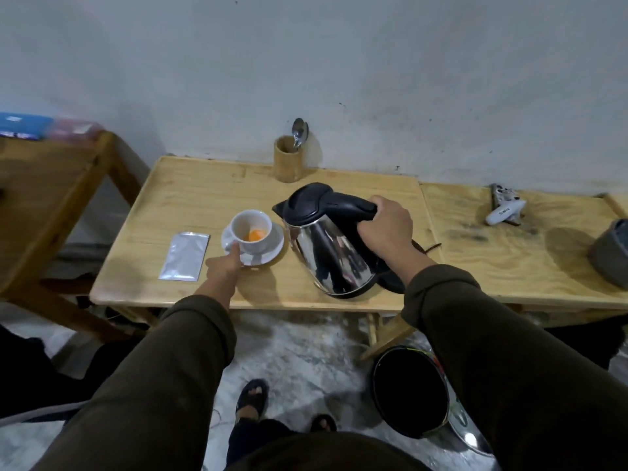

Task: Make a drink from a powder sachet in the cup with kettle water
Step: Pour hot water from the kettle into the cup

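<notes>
A white cup [252,233] stands on a white saucer [272,248] on the wooden table [190,198]. Orange powder [255,235] lies in the bottom of the cup. My left hand [223,266] rests at the cup's near left side, fingers touching the cup and saucer. A steel kettle [326,256] with a black lid stands tilted toward the cup, its spout just right of the rim. My right hand [385,231] is closed around the kettle's black handle. A silver sachet [185,255] lies flat to the left of the saucer.
A bamboo holder [287,159] with a spoon [299,132] stands at the wall. A second table [509,246] to the right carries a white device [504,210] and a grey pot [611,253]. A black bin [409,392] sits on the floor.
</notes>
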`<action>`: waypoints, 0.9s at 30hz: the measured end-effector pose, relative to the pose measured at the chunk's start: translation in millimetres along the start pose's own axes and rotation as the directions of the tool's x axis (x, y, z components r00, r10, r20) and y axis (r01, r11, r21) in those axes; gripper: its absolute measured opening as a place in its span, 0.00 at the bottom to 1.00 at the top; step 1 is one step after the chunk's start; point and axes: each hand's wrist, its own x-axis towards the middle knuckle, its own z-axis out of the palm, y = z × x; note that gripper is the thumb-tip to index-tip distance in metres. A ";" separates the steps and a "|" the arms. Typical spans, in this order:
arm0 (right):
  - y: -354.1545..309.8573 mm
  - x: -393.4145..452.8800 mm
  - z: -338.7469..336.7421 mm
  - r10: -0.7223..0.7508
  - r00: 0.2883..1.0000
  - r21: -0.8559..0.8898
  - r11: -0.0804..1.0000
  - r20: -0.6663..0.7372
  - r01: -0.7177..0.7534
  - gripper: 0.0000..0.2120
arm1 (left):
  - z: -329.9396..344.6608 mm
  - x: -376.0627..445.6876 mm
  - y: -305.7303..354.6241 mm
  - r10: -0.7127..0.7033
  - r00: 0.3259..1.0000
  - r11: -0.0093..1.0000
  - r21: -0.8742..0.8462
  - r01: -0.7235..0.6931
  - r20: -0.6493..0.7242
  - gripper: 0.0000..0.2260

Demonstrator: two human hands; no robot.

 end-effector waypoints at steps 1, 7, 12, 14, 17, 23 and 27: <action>-7.4 0.8 2.8 -0.003 1.000 -0.021 1.000 0.007 0.003 0.08 | -4.5 2.8 1.1 0.009 1.000 1.000 0.013 -0.009 -0.018 0.41; -47.4 8.5 16.4 -0.005 0.999 -0.163 0.987 0.032 0.011 0.07 | -22.9 25.1 9.3 0.061 0.992 0.998 0.001 -0.061 0.110 0.39; -72.4 12.0 27.3 -0.023 0.998 -0.300 0.953 0.057 0.039 0.05 | -21.8 37.3 10.4 0.045 0.981 0.999 -0.020 -0.042 0.189 0.31; -79.6 12.7 30.3 -0.015 0.997 -0.338 0.940 0.072 0.039 0.05 | -22.5 41.1 7.8 0.053 0.976 0.999 -0.017 -0.050 0.209 0.31; -87.0 14.0 33.0 0.011 0.997 -0.381 0.924 0.078 0.020 0.05 | -25.1 45.5 7.2 0.029 0.972 0.999 -0.029 -0.023 0.232 0.32; -96.0 14.6 39.0 0.066 0.995 -0.454 0.891 0.077 -0.024 0.04 | -26.9 54.2 6.6 -0.005 0.966 1.000 -0.023 0.011 0.260 0.33; -101.1 14.0 39.6 0.072 0.996 -0.481 0.876 0.059 -0.035 0.05 | -27.6 56.8 7.3 -0.014 0.963 1.000 -0.004 0.016 0.269 0.34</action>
